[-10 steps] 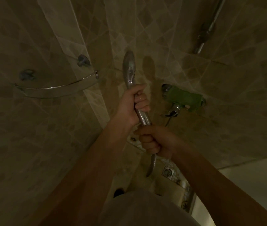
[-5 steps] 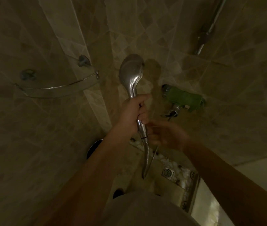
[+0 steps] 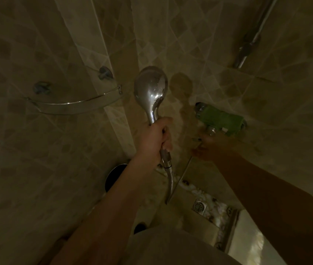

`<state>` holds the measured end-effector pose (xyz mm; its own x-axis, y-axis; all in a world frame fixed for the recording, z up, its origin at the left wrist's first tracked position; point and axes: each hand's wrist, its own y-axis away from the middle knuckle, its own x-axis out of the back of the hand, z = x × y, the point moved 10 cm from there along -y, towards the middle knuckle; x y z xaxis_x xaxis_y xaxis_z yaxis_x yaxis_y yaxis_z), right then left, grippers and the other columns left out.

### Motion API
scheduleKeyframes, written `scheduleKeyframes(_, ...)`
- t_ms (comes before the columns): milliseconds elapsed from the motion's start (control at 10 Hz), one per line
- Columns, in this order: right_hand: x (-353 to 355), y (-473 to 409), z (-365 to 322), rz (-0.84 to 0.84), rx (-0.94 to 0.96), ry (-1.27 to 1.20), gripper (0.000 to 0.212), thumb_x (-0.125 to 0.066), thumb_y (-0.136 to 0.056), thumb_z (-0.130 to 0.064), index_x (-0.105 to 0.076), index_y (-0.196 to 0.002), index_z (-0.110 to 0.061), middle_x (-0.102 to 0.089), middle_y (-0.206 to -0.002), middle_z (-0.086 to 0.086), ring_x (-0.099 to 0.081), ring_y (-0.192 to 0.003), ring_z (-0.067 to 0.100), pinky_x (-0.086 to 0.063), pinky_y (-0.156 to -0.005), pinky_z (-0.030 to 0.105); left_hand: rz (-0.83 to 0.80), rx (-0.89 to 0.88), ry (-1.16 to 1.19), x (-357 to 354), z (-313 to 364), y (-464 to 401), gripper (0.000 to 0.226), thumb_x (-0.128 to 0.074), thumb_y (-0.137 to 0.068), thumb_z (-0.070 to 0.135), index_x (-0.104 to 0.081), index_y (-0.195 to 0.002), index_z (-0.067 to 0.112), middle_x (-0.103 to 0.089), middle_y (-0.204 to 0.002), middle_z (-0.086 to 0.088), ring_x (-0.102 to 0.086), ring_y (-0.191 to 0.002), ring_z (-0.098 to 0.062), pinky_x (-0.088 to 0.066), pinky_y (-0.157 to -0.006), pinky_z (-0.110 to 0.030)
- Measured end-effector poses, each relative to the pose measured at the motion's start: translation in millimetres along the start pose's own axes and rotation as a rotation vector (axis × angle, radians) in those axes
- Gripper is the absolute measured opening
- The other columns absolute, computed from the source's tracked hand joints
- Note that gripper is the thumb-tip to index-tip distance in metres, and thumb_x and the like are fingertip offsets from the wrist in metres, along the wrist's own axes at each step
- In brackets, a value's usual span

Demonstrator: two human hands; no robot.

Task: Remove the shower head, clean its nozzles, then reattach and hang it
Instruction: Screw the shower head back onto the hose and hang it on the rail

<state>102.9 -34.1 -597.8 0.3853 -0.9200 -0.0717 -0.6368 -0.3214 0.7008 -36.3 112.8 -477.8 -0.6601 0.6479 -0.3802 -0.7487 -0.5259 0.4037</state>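
While our left hand [image 3: 156,138] is wrapped tight round the handle of the shower head [image 3: 150,88], the chrome back of the head faces us at the centre of the frame, upright, its round end well above the fist. We judge the grip sits low on the handle so that the hose [image 3: 170,185] can hang free beneath it; the nut joining hose to handle shows just under our little finger, and the hose drops from there toward the lower centre. The nozzle face is turned away toward the tiles, so we cannot say how clean it is.

Our right hand [image 3: 212,148] is right of centre, blurred and dim, just below the tap [image 3: 210,129], over which a green cloth [image 3: 221,119] is draped. Whether its fingers are spread, closed or pinching something we cannot tell; a thin line runs down from it toward the floor, possibly the other run of the hose. It is apart from the shower head, with a gap of wall between them.

At upper right the rail [image 3: 255,33] with its holder stands well away from the head, which suggests hanging is not yet done. A shelf [image 3: 73,104] curves across the corner at the left, and a drain [image 3: 199,205] shows at lower right. Since the head seems joined to its hose, we think the reach toward the tap serves a test of the water.
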Motion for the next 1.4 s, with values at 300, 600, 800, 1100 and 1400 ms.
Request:
scheduleKeyframes(300,12,-31,-2,0.087,0.092,0.022,0.02,-0.039,-0.103,-0.02,-0.048,-0.085,-0.017,-0.056,-0.082,0.007,-0.058,-0.058,0.015,-0.051,-0.055,0.026,0.064,0.033,-0.043,4,-14,-2,0.048,-0.07,-0.089,0.017,-0.04,-0.052,0.021,-0.031,-0.045,-0.001,-0.029,-0.035,-0.015,-0.03,-0.04,-0.026)
scheduleKeyframes(600,30,-46,-8,0.264,0.17,0.104,0.026,-0.066,-0.088,-0.018,-0.058,-0.108,-0.004,-0.065,-0.112,0.024,-0.066,-0.092,0.037,-0.055,-0.085,0.051,0.124,0.029,-0.081,4,-19,-5,0.051,-0.069,-0.089,0.015,-0.039,-0.048,0.017,-0.033,-0.042,-0.003,-0.032,-0.031,-0.016,-0.032,-0.041,-0.026)
scheduleKeyframes(800,39,-53,-9,0.332,0.213,0.144,0.021,-0.074,-0.079,-0.021,-0.067,-0.088,-0.002,-0.069,-0.102,0.028,-0.067,-0.094,0.044,-0.054,-0.085,0.057,0.12,0.034,-0.11,1,-25,-4,0.06,-0.067,-0.092,0.013,-0.039,-0.04,0.021,-0.035,-0.04,-0.001,-0.032,-0.031,-0.014,-0.031,-0.038,-0.023)
scheduleKeyframes(1100,42,-62,-7,0.292,0.18,0.093,0.035,-0.075,-0.082,-0.031,-0.06,-0.086,0.0,-0.069,-0.101,0.026,-0.07,-0.091,0.039,-0.055,-0.084,0.058,0.129,0.026,-0.149,7,-30,-3,0.062,-0.068,-0.092,0.016,-0.038,-0.038,0.023,-0.034,-0.041,-0.001,-0.031,-0.035,-0.017,-0.033,-0.042,-0.027)
scheduleKeyframes(1400,36,-54,-12,0.188,0.194,0.0,0.026,-0.076,-0.081,-0.02,-0.06,-0.071,-0.002,-0.067,-0.062,0.008,-0.067,-0.045,0.015,-0.049,-0.04,0.024,0.185,-0.006,-0.055,15,-27,-5,0.052,-0.069,-0.089,0.011,-0.04,-0.046,0.018,-0.036,-0.041,-0.002,-0.032,-0.033,-0.016,-0.032,-0.043,-0.028)
